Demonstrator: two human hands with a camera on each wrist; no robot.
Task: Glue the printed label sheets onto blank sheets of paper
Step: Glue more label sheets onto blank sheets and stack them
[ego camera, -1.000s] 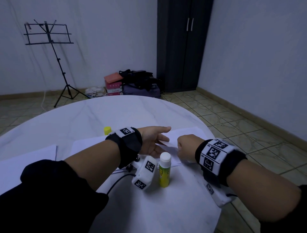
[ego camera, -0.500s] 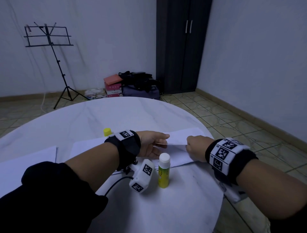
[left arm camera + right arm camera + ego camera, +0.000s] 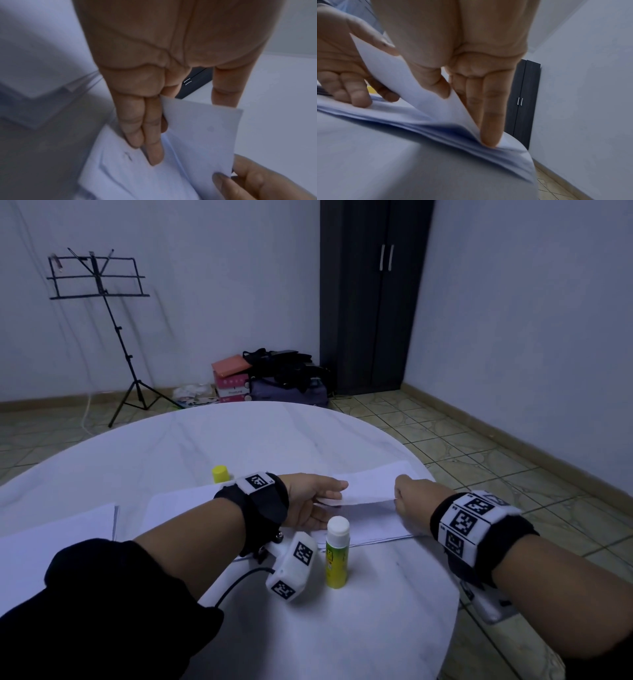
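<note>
I am lifting one thin white sheet of paper (image 3: 368,489) off the flat stack of white sheets (image 3: 370,525) at the right side of the round white marble table (image 3: 239,446). The sheet runs long from my left hand (image 3: 313,501) across to my right hand (image 3: 412,499), so each hand has one end. My right thumb and fingers (image 3: 491,121) pinch its right end. My left thumb and fingers (image 3: 150,135) hold the other end, with two fingertips resting on the stack below. The sheet curls up off the pile and looks blank on the side I see. The yellow glue stick with a white cap (image 3: 337,553) stands upright just in front of the stack, nearer my left hand.
</note>
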